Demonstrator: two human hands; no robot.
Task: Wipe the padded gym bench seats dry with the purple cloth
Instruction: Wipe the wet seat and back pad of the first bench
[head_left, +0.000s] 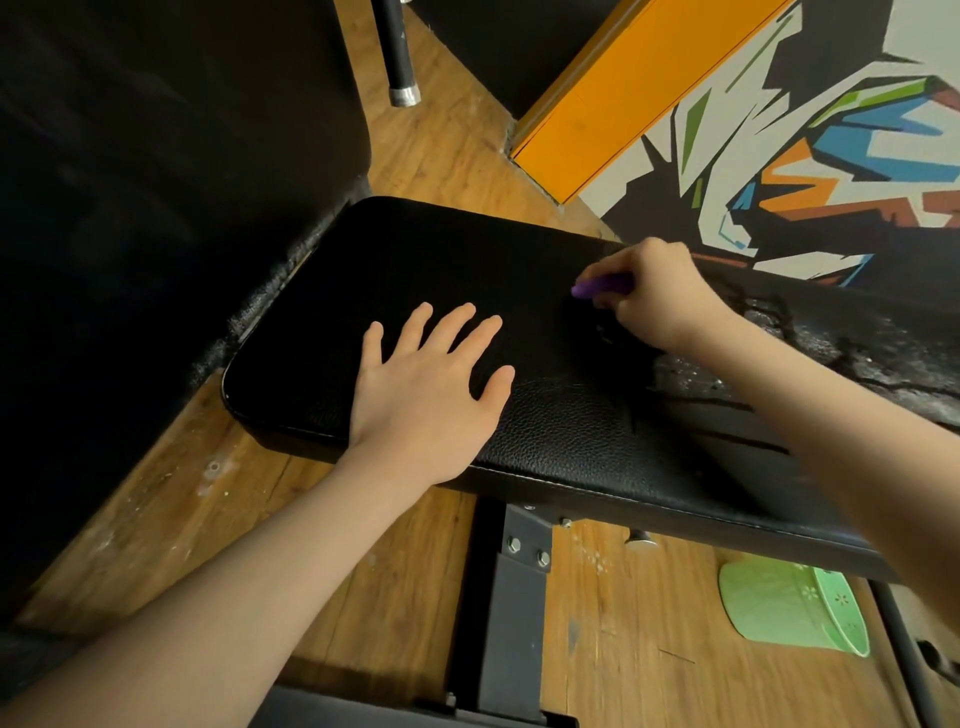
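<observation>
On the black padded bench seat, the left hand lies flat near the front edge, fingers spread and straight, palm pressing the leather. Toward the seat's far right, the right hand is curled round the purple cloth, of which only a small bunched end shows between thumb and fingers, down against the seat surface. Beyond that hand the padding looks worn and cracked. Below the seat's front edge, a green bowl sits on the wooden floor.

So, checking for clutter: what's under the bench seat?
Under the bench seat: its black metal frame, wooden floor and a green bowl, partly hidden by the pad.
</observation>
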